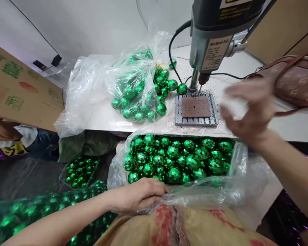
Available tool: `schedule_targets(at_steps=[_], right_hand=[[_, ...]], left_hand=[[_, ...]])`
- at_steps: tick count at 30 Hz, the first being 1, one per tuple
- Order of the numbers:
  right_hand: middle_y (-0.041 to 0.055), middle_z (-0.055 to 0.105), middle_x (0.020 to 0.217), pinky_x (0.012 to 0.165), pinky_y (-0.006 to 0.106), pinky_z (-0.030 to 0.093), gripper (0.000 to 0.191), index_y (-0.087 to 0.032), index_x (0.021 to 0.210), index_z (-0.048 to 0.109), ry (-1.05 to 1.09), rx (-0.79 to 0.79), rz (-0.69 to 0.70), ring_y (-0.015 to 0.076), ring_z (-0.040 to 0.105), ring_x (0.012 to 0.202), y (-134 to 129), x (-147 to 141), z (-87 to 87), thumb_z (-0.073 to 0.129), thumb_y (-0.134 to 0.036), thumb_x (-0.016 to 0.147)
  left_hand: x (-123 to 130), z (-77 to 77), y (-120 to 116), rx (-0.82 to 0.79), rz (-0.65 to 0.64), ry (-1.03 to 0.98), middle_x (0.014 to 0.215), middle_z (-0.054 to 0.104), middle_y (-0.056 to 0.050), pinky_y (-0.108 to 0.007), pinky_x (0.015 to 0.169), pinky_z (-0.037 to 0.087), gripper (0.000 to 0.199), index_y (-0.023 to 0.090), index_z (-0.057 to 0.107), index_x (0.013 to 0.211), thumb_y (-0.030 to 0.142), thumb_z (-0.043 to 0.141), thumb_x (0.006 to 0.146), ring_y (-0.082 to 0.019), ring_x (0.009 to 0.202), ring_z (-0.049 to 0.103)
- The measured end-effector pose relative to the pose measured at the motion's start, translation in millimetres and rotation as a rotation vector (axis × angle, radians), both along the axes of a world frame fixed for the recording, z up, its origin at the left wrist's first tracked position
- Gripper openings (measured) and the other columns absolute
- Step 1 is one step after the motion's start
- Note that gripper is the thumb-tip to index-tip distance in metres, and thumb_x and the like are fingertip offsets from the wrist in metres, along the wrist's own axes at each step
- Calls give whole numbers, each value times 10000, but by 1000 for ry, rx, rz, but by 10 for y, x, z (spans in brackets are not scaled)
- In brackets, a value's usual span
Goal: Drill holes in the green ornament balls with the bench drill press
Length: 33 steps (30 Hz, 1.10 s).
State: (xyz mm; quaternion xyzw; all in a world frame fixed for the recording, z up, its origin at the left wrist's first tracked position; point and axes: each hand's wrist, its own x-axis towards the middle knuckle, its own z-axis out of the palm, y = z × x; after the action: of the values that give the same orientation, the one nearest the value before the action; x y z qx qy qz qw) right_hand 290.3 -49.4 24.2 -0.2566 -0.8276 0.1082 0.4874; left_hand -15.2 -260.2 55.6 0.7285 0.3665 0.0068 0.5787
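Observation:
My left hand [146, 193] rests at the near rim of a box lined with a clear plastic bag [207, 191], its fingers curled over the liner's edge. Shiny green faceted balls [173, 152] fill that box. Blurred by motion, my right hand [248, 112] is raised over the table to the right of a small bench drill [212, 51]. Its thumb and fingers are apart, and nothing shows between them. Below the drill bit, a brown board [196, 106] with a small hole lies on the slotted metal base [178, 119], with dark shavings around it.
A clear bag of green balls [136, 92] spills onto the white table [100, 119], left of the drill. A brown handbag [295, 82] sits at right. Cardboard [23, 85] stands at left, near another person's arm [2, 130]. More green balls [80, 172] are on the floor.

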Motion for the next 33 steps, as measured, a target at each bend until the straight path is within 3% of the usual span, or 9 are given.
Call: schedule_targets(at_steps=[2,4,6,9,14,19,24,29,33], right_hand=[[27,651,1305,1077,456,532,587,-440,1376,537,-199,50,144,219,607,1226,-443,-70,-415,745,-448,828],[128,559,1463,996,511,578,850,-319,1480,479,-392,32,254,315,580,1296,-803,-114,-769,714,-676,746],[154,410,1592,1041,654,510,999,-325,1571,323,-635,37,352,413,451,1428,-1059,-146,-1023,614,-792,737],[141,132,1705,1121,766,347,1005,-392,1602,170,-802,-35,438,469,246,1539,-1277,-278,-1217,619,-749,777],[82,-61,1721,1147,819,185,1163,-468,1583,111,-857,-173,563,511,8,1567,-1384,-902,-1289,850,-432,686],[84,-68,1720,1099,859,159,1100,-435,1592,96,-875,-287,531,500,-37,1569,-1191,-1456,-1339,711,-178,717],[36,126,1716,1146,716,347,831,-402,1604,68,-873,-289,574,379,153,1585,-849,-1647,-1411,446,-145,909],[113,372,1613,1177,602,405,629,-261,1538,364,-870,-291,571,323,383,1486,-657,-1840,-1471,542,-451,966],[113,558,1405,1095,503,504,434,-180,1307,580,-869,-292,543,234,563,1285,-665,-1874,-1383,594,-427,950]], left_hand=[[50,53,-5,-53,0,-108,1256,697,-130,-305,1002,503,294,193,646,927,332,411,1038,-217,1161,648],[120,114,-21,-111,-20,-170,1148,736,-125,-302,999,515,318,210,655,900,400,436,1028,-218,1118,668],[204,163,-45,-158,-42,-191,994,757,-108,-300,971,533,336,235,668,858,469,475,1003,-223,1039,689],[347,192,-83,-192,-79,-275,871,749,-85,-268,896,559,385,252,661,778,553,510,965,-218,945,705],[499,213,-132,-119,-137,-412,844,727,-71,-240,915,553,480,235,595,665,630,539,930,-212,946,705],[398,270,-279,-117,-92,-480,921,734,-112,-295,1043,522,339,201,585,744,451,559,970,-252,1139,699],[342,248,-476,-98,104,-529,1006,742,-147,-304,1014,546,209,191,530,742,214,541,949,-251,1206,688],[474,210,-512,35,15,-439,974,739,-140,-296,1012,544,220,189,553,781,229,491,988,-251,1255,658],[406,349,-537,203,-21,-269,963,745,-93,-281,948,554,221,193,620,880,345,525,1009,-207,1052,708]])
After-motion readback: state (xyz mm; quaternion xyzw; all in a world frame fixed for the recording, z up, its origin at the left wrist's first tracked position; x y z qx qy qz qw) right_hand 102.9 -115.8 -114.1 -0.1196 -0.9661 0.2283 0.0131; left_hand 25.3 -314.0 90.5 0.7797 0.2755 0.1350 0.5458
